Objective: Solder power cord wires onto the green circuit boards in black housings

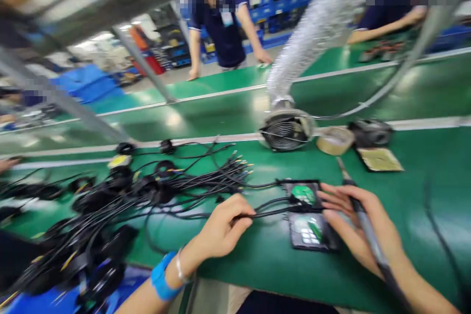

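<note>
On the green bench [257, 266] | your left hand [227, 225] pinches a cable [270, 213] reaching an open case [309, 209] | your right hand [353, 235], fingers extended, cradles a soldering iron [366, 225] | cable pile [149, 189] apparently remains

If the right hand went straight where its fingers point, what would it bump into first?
Probably the black case with the green circuit board. It sits right beside the right hand, and they might already be touching.

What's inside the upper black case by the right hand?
A green circuit board shows inside the upper black case. Whatever lies under the board is covered; the right hand partly hides the case's right edge.
</note>
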Motion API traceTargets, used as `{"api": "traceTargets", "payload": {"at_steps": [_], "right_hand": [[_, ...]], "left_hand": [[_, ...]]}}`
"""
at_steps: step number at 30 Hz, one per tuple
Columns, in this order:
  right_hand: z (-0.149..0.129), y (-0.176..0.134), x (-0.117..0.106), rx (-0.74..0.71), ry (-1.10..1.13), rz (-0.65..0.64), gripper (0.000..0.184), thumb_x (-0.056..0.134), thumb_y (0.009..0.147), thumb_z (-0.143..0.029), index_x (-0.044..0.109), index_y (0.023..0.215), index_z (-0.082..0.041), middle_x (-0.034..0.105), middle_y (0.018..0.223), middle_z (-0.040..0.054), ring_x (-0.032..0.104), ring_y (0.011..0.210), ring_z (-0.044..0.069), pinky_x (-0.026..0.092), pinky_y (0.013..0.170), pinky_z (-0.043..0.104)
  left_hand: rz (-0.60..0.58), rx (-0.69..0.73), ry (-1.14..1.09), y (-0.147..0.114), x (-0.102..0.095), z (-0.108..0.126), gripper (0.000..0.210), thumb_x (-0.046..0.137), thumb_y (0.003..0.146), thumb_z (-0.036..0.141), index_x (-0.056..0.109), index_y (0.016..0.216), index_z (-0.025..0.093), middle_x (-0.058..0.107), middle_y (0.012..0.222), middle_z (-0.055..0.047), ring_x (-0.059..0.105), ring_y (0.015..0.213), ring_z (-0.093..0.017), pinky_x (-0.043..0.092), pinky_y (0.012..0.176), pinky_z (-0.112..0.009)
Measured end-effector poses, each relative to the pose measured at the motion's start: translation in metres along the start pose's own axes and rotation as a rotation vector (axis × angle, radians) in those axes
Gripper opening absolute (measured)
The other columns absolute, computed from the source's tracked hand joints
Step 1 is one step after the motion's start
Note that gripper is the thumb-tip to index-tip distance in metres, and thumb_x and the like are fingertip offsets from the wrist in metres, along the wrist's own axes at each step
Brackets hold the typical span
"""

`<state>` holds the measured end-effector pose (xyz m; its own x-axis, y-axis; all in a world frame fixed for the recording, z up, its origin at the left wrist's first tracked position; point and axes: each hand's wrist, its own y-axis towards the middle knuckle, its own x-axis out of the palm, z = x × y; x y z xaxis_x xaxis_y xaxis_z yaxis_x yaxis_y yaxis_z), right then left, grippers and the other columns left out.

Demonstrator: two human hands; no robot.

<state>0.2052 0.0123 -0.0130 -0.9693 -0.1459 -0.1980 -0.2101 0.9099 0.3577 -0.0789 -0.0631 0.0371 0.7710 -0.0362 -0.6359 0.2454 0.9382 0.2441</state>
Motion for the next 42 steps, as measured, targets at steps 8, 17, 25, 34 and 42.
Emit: {"api": "traceTargets", "payload": {"at_steps": [8, 17, 25, 34, 42], "right_hand": [[-0.01, -0.011, 0.003, 0.085, -0.167, -0.037, 0.036, 0.062, 0.082, -0.023, 0.046, 0.114, -0.026, 0.065, 0.111, 0.0063, 0.067, 0.088, 0.016, 0.057, 0.082, 0.032], [-0.02, -0.023, 0.018, 0.064, 0.189, 0.015, 0.039, 0.061, 0.081, -0.011, 0.045, 0.113, -0.028, 0.061, 0.107, 0.0047, 0.065, 0.086, 0.013, 0.058, 0.077, 0.027], [-0.023, -0.024, 0.011, -0.128, 0.13, 0.141, 0.044, 0.062, 0.077, -0.005, 0.051, 0.115, -0.024, 0.062, 0.104, 0.0061, 0.065, 0.083, 0.015, 0.057, 0.074, 0.028], [-0.009, -0.033, -0.014, -0.016, -0.255, 0.225, 0.035, 0.063, 0.08, -0.016, 0.051, 0.112, -0.023, 0.065, 0.104, 0.0062, 0.066, 0.085, 0.017, 0.055, 0.082, 0.035], [-0.019, -0.029, 0.021, 0.053, 0.004, -0.002, 0.038, 0.06, 0.082, -0.016, 0.045, 0.116, -0.025, 0.066, 0.099, 0.0016, 0.065, 0.085, 0.012, 0.056, 0.077, 0.023]], "left_hand": [[-0.098, 0.114, -0.033, -0.019, 0.011, -0.02, 0.023, 0.05, 0.086, 0.007, 0.054, 0.102, 0.022, 0.056, 0.085, -0.002, 0.053, 0.078, -0.012, 0.044, 0.069, -0.022], [-0.379, -0.157, -0.035, -0.017, 0.007, 0.005, 0.016, 0.055, 0.082, 0.014, 0.053, 0.097, 0.021, 0.056, 0.093, -0.003, 0.054, 0.081, -0.014, 0.047, 0.073, -0.026], [-0.292, -0.035, 0.076, 0.042, 0.078, 0.044, 0.057, 0.07, 0.074, 0.037, 0.049, 0.123, 0.017, 0.053, 0.115, -0.01, 0.049, 0.106, -0.024, 0.042, 0.095, -0.039], [-0.274, -0.24, -0.116, 0.06, 0.064, 0.029, 0.015, 0.061, 0.081, 0.027, 0.05, 0.082, 0.017, 0.053, 0.092, -0.003, 0.052, 0.071, -0.012, 0.044, 0.065, -0.026], [-0.417, -0.368, -0.162, 0.041, 0.047, 0.036, 0.017, 0.06, 0.081, 0.026, 0.046, 0.08, 0.018, 0.059, 0.084, -0.002, 0.051, 0.063, -0.01, 0.041, 0.058, -0.021]]}}
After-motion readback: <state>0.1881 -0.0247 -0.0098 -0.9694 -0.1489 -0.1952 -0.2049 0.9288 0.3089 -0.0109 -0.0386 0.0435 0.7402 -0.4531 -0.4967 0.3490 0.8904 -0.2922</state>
